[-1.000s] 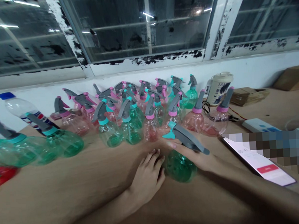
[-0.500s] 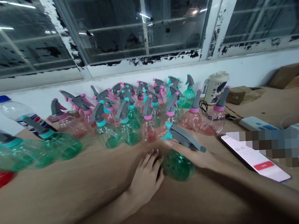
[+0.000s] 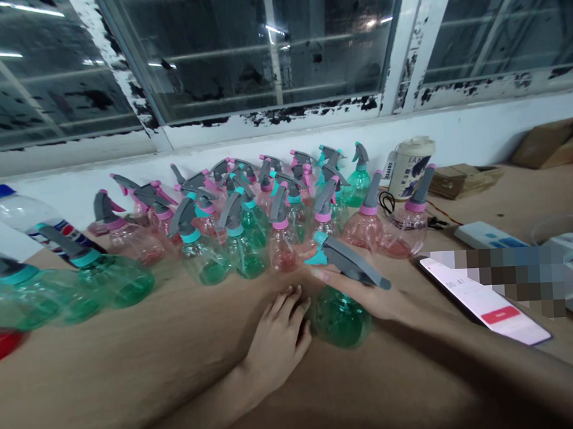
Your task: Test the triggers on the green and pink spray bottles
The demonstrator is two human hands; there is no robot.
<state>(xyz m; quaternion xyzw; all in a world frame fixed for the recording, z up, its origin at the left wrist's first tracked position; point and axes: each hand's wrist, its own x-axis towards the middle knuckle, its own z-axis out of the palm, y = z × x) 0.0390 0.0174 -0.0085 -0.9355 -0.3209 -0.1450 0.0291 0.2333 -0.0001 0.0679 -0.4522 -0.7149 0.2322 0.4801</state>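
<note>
A green spray bottle (image 3: 340,315) with a grey and teal trigger head (image 3: 349,264) stands on the wooden table (image 3: 131,363) in front of me. My right hand (image 3: 367,296) is wrapped round its neck, under the trigger head. My left hand (image 3: 278,340) lies flat on the table with fingers stretched out, its fingertips against the bottle's left side. Behind stands a crowd of several pink and green spray bottles (image 3: 267,209).
Large green spray bottles (image 3: 102,275) and a blue-capped water bottle (image 3: 27,218) sit at the left. A phone (image 3: 486,300), a white power strip (image 3: 489,236), a paper cup (image 3: 411,166) and cardboard (image 3: 462,179) lie at the right, below the window wall.
Nothing has changed with the hands or the bottle; only the view has drifted slightly.
</note>
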